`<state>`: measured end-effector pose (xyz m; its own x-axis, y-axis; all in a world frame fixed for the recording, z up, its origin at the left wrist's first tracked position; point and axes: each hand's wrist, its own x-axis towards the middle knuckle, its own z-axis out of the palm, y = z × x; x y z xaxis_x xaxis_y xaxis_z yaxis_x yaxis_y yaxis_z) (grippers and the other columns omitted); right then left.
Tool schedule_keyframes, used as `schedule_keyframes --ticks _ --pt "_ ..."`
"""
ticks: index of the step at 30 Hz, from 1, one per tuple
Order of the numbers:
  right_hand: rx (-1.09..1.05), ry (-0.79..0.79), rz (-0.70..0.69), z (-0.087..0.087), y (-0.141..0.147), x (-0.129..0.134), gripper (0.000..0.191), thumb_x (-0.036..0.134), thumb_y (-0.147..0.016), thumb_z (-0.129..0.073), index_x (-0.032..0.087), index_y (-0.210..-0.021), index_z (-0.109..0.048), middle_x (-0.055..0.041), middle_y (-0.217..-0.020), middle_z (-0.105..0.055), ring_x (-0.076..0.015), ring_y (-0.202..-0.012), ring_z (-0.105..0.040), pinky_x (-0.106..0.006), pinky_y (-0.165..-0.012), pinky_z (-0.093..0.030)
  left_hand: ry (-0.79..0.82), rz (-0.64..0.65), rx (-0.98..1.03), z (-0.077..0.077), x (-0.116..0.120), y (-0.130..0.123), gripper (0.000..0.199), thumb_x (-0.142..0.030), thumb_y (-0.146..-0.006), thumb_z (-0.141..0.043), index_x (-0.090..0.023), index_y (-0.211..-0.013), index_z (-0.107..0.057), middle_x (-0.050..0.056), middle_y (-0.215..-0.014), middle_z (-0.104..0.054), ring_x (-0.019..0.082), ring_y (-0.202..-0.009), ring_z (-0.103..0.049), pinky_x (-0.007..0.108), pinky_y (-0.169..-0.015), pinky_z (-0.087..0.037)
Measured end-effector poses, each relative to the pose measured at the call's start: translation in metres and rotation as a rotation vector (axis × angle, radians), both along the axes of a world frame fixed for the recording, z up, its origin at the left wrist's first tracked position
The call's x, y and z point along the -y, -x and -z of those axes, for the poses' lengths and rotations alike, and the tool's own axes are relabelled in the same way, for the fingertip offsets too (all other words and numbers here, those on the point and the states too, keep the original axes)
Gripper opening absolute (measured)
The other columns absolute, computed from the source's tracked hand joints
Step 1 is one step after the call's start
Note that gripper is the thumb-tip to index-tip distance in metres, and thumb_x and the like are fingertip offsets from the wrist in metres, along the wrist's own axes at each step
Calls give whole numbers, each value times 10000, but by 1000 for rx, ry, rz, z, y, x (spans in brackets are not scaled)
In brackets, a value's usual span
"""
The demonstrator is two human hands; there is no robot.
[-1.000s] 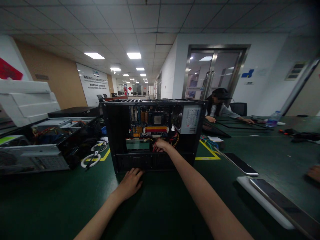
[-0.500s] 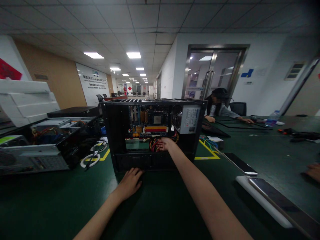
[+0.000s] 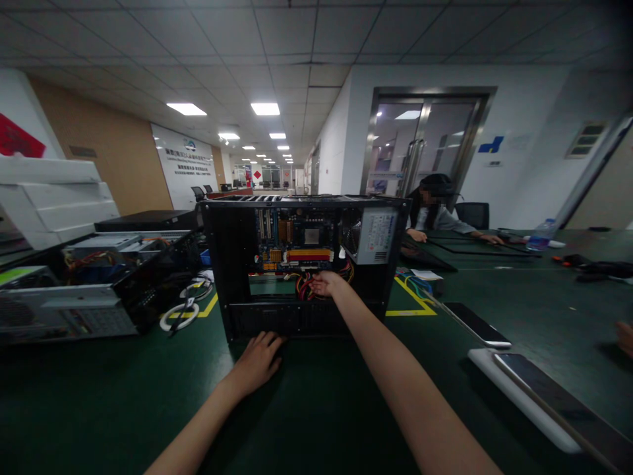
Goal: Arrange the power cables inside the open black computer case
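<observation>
An open black computer case (image 3: 262, 321) stands upright on the green table. Inside it are a motherboard (image 3: 311, 235) with orange and red slots and a silver power supply (image 3: 378, 235) at the upper right. My right hand (image 3: 325, 284) reaches into the case below the motherboard, its fingers closed round a bundle of red, yellow and black power cables (image 3: 303, 289). On the table against the lower front of the case rests my left hand (image 3: 258, 361), palm down, fingers spread and holding nothing.
Left of the case lies another opened computer case (image 3: 89, 290), with coiled cables (image 3: 179, 317) beside it. At right are phones (image 3: 475, 323) and a white slab (image 3: 519, 399). Across the table sits a person (image 3: 435, 211) near a water bottle (image 3: 541, 234). Another hand (image 3: 626, 338) shows at the right edge.
Both my hands and the case stay practically where they were. The other hand at the right edge has moved slightly further out of view.
</observation>
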<state>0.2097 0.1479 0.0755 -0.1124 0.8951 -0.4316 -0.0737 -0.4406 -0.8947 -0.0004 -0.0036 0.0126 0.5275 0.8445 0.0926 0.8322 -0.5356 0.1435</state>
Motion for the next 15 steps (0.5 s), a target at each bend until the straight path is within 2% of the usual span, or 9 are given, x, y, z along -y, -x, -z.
schedule_keyframes --ticks 3,5,10,15 --pt "-133 98 121 -1 3 -1 184 61 -802 -312 149 -652 -372 -18 -617 -477 -63 -511 -482 -169 -506 -427 -1 4 1 1 -1 1 411 -231 -768 -400 -267 -1175 -348 44 -1146 -416 213 -1056 -374 382 -877 -313" --pt "-165 105 149 -2 4 -2 174 62 -804 -315 146 -665 -377 -17 -614 -475 -63 -515 -484 -162 -494 -427 -6 7 1 4 -2 2 405 -236 -769 -402 -262 -1170 -352 46 -1147 -417 217 -1059 -373 386 -881 -311" --pt "-177 105 132 -2 3 -2 145 67 -804 -331 136 -693 -396 -21 -635 -487 -56 -507 -483 -162 -489 -429 -24 -10 -7 8 -3 2 412 -227 -758 -413 -268 -1164 -359 40 -1156 -411 226 -1076 -357 393 -891 -301" --pt "-170 111 139 -1 2 -3 134 73 -802 -328 136 -715 -409 -19 -625 -487 -60 -497 -482 -164 -482 -436 -24 5 -4 6 -2 1 405 -226 -765 -397 -265 -1167 -356 41 -1146 -421 214 -1051 -375 377 -871 -318"
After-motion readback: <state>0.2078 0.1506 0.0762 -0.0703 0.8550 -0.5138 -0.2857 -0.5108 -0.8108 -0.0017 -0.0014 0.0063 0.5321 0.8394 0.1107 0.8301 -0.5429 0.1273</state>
